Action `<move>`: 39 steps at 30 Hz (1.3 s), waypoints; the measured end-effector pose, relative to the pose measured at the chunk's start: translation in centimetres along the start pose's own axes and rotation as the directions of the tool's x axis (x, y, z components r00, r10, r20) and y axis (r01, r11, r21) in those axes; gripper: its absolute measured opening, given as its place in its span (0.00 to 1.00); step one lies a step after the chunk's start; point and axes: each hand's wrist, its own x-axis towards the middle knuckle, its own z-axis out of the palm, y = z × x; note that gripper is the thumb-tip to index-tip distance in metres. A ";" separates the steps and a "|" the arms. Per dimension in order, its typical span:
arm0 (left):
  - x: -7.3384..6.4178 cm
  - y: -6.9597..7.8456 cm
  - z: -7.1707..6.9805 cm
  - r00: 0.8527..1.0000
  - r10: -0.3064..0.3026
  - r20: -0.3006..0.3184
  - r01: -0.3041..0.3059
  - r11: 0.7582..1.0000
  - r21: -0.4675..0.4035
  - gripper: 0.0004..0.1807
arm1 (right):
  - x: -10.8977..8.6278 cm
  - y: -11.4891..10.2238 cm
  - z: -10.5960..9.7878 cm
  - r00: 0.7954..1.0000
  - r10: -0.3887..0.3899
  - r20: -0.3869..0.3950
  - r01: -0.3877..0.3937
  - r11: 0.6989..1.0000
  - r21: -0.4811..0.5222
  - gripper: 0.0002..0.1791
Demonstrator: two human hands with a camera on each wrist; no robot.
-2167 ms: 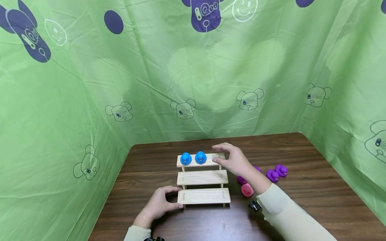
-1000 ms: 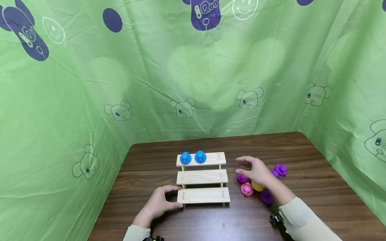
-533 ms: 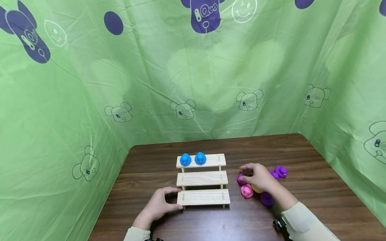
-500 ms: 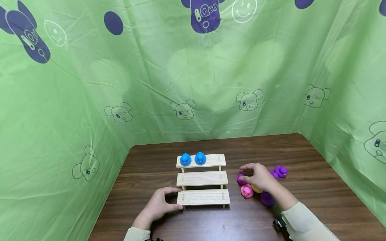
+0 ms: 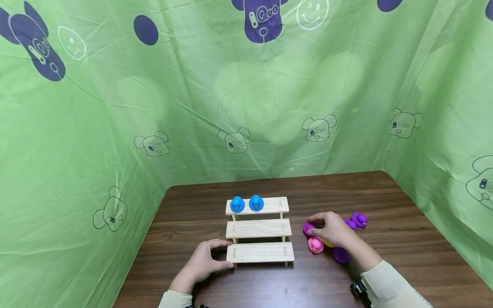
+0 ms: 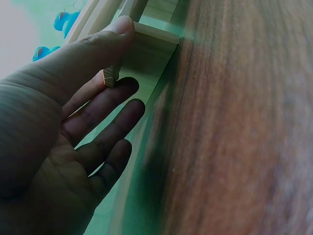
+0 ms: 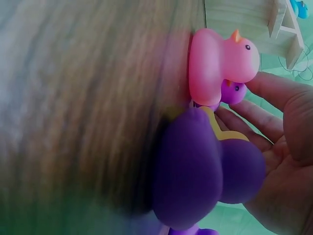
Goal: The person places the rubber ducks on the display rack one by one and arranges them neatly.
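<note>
A three-step wooden rack [image 5: 259, 253] stands mid-table, with two blue rubber ducks [image 5: 256, 203] on its top step. My left hand [image 5: 202, 260] pinches the left end of the lowest step between thumb and index finger; in the left wrist view the other fingers [image 6: 115, 122] stay loose below it. To the right of the rack, my right hand [image 5: 335, 230] has thumb and fingers about a magenta rubber duck [image 5: 308, 228]. That duck is mostly hidden behind a pink duck [image 7: 220, 63] in the right wrist view. A dark purple duck [image 7: 188, 171] sits nearest that camera.
A yellow duck [image 5: 328, 243] lies partly hidden under my right hand. Two more purple ducks [image 5: 360, 219] sit farther right. Green printed cloth [image 5: 246, 107] walls off the back and sides of the brown wooden table [image 5: 192, 205].
My right hand has moved from the top step, right and down to the magenta duck, its fingers drawing in around it. My left hand stays on the rack.
</note>
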 end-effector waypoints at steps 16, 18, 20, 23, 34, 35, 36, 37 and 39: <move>0.0 0.0 0.0 1.000 -0.004 0.002 0.004 1.000 0.007 0.31 | -0.2 0.0 0.3 1.000 -0.005 0.015 0.005 1.000 0.013 0.22; 0.0 0.0 0.0 1.000 -0.004 0.002 0.004 1.000 0.007 0.31 | -0.2 0.1 0.3 1.000 -0.005 0.019 0.005 1.000 0.015 0.22; 0.0 0.0 0.0 1.000 -0.003 0.001 0.003 1.000 0.008 0.31 | -0.2 0.1 0.3 1.000 0.001 0.019 -0.001 1.000 0.017 0.22; 0.0 0.0 0.0 1.000 -0.002 0.000 0.002 1.000 0.010 0.31 | -0.2 0.2 0.4 1.000 0.003 0.017 -0.003 1.000 0.011 0.21; 0.1 -0.2 0.1 1.000 0.005 -0.004 -0.005 1.000 0.002 0.32 | -0.3 0.2 0.4 1.000 -0.003 0.029 0.002 0.999 0.049 0.17; 0.1 -0.2 0.1 1.000 0.005 -0.004 -0.005 1.000 0.000 0.32 | -0.3 0.2 0.4 1.000 -0.004 0.029 0.002 0.999 0.050 0.17; 0.1 -0.2 0.1 1.000 0.005 -0.003 -0.005 1.000 -0.001 0.32 | -0.3 0.2 0.4 1.000 -0.006 0.029 0.004 0.999 0.047 0.16; 0.1 -0.2 0.1 1.000 0.005 -0.003 -0.005 1.000 -0.002 0.32 | -0.3 0.2 0.3 1.000 -0.003 0.028 0.002 0.999 0.043 0.16; 0.0 -0.2 0.1 1.000 0.002 -0.002 -0.002 1.000 -0.002 0.32 | -0.3 0.2 0.3 1.000 -0.003 0.026 0.002 1.000 0.030 0.16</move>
